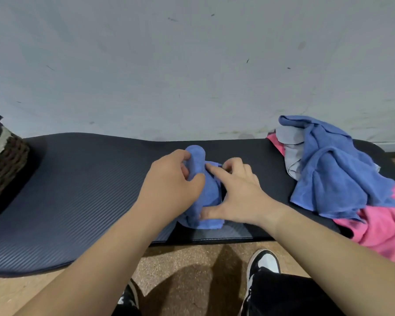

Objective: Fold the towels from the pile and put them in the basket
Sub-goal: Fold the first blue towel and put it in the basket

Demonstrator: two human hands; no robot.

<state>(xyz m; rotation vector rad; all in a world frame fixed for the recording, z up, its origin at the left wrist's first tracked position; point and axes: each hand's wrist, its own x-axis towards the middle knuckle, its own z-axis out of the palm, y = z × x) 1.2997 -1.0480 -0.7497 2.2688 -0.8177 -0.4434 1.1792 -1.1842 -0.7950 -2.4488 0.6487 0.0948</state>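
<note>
Towel (pixel 206 197) part-rolled at mid-surface (pixel 78 190). Clamped at upper end by left hand (pixel 171 179); pinched at far corner by right hand (pixel 235 195), thumb pressing near end. Basket (pixel 5 165) far left, pale cloth inside. Pile (pixel 342 176) far right.

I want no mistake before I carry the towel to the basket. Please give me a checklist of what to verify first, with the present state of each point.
1. Left hand grips the towel: ok.
2. Right hand touches the towel: ok; whether it pinches, cannot tell.
3. Towel folded flat: not ok, it is bunched.
4. Basket in view, at left on the mat: ok.
5. Room inside the basket: cannot tell.
6. Pile apart from the towel: ok.
</note>
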